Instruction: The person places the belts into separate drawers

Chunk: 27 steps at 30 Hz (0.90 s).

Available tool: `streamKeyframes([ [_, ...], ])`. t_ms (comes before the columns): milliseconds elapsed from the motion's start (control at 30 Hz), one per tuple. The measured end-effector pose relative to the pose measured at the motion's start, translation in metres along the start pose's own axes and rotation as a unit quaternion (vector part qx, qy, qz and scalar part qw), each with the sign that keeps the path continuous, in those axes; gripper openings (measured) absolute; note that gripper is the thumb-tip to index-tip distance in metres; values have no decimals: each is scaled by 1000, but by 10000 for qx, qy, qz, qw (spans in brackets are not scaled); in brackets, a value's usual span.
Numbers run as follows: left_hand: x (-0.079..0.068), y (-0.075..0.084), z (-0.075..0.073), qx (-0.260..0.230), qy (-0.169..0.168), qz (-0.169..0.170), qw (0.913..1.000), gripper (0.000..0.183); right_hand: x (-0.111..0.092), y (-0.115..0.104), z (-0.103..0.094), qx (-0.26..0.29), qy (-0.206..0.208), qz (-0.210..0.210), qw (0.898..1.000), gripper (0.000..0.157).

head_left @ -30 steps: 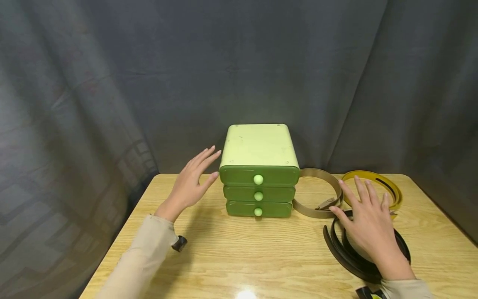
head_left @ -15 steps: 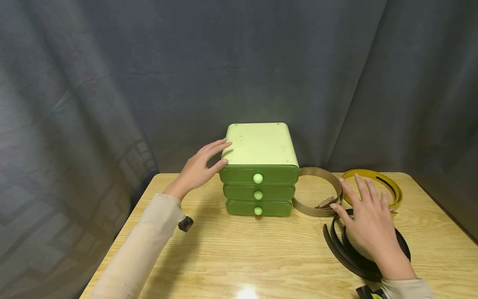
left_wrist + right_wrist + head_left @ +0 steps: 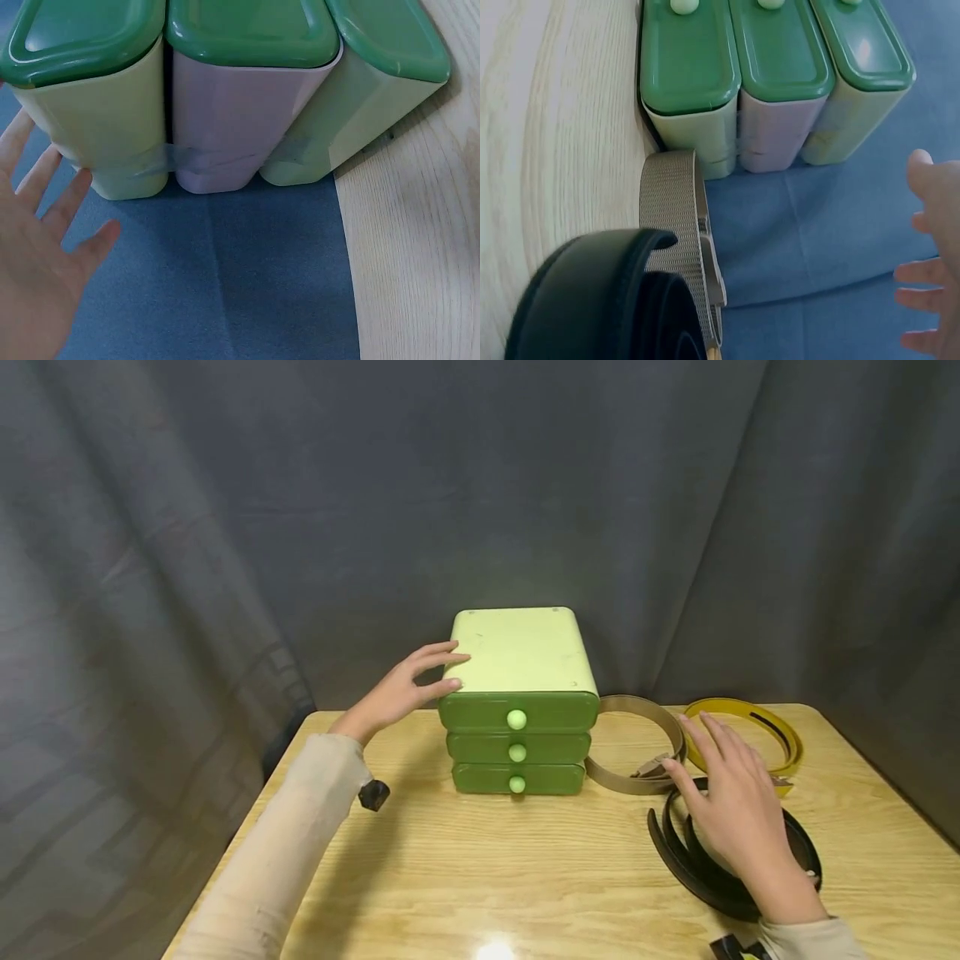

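A small three-drawer box (image 3: 521,647) with a pale green top, green fronts and round knobs stands at the back middle of the table. My left hand (image 3: 397,693), fingers extended, has its fingertips at the top left edge of the box. In the left wrist view, the fingers (image 3: 69,202) spread beside its yellowish-green section. Over a coiled black belt (image 3: 697,868) hovers my right hand (image 3: 738,810), fingers spread and holding nothing. Just beyond it lie a coiled tan belt (image 3: 633,787) and a coiled yellow belt (image 3: 795,747).
The light wooden table (image 3: 465,877) has its back edge close to a dark grey curtain (image 3: 525,485), which also hangs along the left side. Between the box and the black belt runs bare wood. The tan belt sits right against the box's right side.
My left hand has moved right and slightly up, from beside the box to its top left edge. The right hand has barely shifted above the black belt. The drawers look the same.
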<state>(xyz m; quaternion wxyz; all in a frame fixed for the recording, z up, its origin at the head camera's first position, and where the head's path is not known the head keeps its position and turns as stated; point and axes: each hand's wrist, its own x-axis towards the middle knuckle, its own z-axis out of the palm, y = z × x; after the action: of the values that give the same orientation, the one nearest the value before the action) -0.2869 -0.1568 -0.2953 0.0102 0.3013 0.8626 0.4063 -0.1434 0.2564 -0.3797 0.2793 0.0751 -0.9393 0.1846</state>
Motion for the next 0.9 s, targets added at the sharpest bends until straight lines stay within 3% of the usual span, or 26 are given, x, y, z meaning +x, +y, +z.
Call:
streamKeyframes([
  [233, 4, 4, 1, -311, -79, -36, 9995, 44, -3, -19, 4, 226, 684, -575, 9957, 60],
  [467, 7, 0, 9, -754, 5, 75, 9971, 43, 1, -46, 19, 780, 1283, -1295, 9801, 46],
  [600, 4, -3, 12, -974, 120, 92, 9951, 42, 9, -60, 27, 1076, 1351, -1550, 9727, 42],
  [667, 2, -4, 13, -1050, 173, 80, 9943, 42, 14, -66, 31, 1188, 1332, -1619, 9705, 48],
  [767, 0, -5, 14, -1133, 263, 111, 9931, 42, 22, -77, 36, 1397, 1286, -1638, 9680, 56],
  [900, -1, -8, 16, -1187, 378, 75, 9922, 42, 30, -91, 45, 1868, 1143, -1557, 9632, 54],
])
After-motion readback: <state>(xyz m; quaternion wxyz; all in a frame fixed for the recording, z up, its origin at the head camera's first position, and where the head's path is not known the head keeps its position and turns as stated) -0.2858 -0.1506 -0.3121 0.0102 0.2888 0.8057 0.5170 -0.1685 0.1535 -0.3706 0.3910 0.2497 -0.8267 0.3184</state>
